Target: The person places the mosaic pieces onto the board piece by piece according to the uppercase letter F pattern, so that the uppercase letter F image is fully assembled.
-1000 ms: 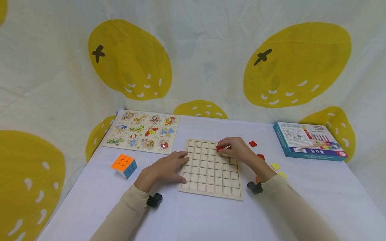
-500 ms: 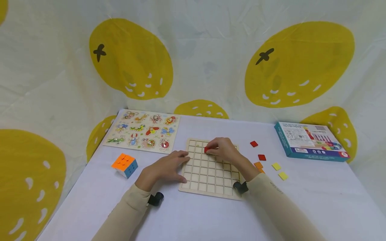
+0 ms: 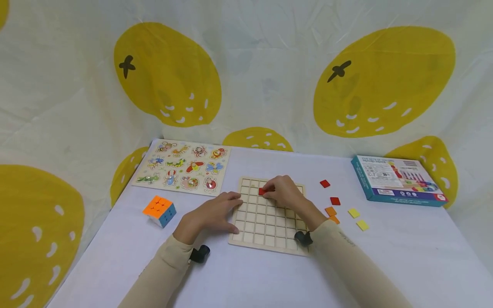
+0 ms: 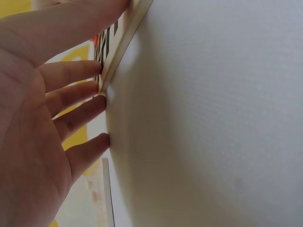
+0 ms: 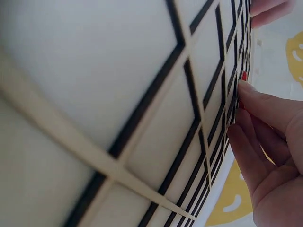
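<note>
A wooden grid board [image 3: 262, 247] with square cells lies in the middle of the table. My left hand [image 3: 213, 214] rests along its left edge with the fingers spread and fairly straight; in the left wrist view, fingertips [image 4: 97, 68] meet the board's side. Over the upper part of the grid, my right hand [image 3: 286, 194] pinches a small red square tile [image 3: 262, 191] between thumb and fingers, down at a cell. The right wrist view shows only a sliver of the red tile [image 5: 245, 75] past the thumb.
Right of the board lie two red tiles [image 3: 335, 201], two orange tiles [image 3: 330, 211] and two yellow tiles [image 3: 353, 213]. A boxed set [image 3: 396, 179] sits at the back right. Leftward are a puzzle cube [image 3: 158, 211] and an insect peg puzzle [image 3: 181, 164]. A fruit-patterned cloth [image 3: 265, 85] hangs behind.
My right hand has carried the red tile leftward across the board's upper part and lowered it to a cell. The orange tiles have come into view. The left hand stays put.
</note>
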The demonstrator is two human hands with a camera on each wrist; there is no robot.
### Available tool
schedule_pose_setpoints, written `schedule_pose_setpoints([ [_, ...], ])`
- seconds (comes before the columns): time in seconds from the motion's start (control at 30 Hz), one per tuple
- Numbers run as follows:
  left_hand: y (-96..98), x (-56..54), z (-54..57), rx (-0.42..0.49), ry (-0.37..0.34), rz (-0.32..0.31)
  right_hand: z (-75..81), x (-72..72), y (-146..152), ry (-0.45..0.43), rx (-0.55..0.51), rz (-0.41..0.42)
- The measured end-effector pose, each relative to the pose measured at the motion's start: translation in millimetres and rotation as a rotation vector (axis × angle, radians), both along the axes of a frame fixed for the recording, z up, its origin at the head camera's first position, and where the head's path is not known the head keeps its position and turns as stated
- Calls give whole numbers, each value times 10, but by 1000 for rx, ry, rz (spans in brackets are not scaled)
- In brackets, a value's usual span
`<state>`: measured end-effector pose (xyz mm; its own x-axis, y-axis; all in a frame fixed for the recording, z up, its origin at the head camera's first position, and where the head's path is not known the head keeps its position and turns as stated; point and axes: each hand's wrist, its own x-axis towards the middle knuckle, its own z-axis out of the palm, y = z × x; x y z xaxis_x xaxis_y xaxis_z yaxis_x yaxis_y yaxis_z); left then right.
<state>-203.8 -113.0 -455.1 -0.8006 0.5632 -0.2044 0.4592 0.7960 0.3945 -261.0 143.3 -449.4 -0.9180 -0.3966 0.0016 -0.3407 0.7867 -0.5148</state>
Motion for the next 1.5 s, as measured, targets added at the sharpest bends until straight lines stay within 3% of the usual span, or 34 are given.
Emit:
schedule_pose_setpoints([
  [0.33, -8, 10, 29, 17, -9, 9, 45, 8, -43, -3, 10, 2],
  [0.97, -1, -23, -23, 24, -5, 1, 47, 17, 15, -35, 3, 16],
  [1.1, 12, -35, -47, 22, -1, -7, 69, -1, 165, -56, -29, 10],
  [1.2, 16, -29, -40, 18, 0, -9, 91, -46, 348, -54, -21, -44],
  [1.4, 8, -13, -12, 1, -4, -1, 131, -157, 834, 16, 97, -134],
  [1.5, 2, -16, -15, -4, -4, 1, 135, -170, 1073, -4, 156, -212],
])
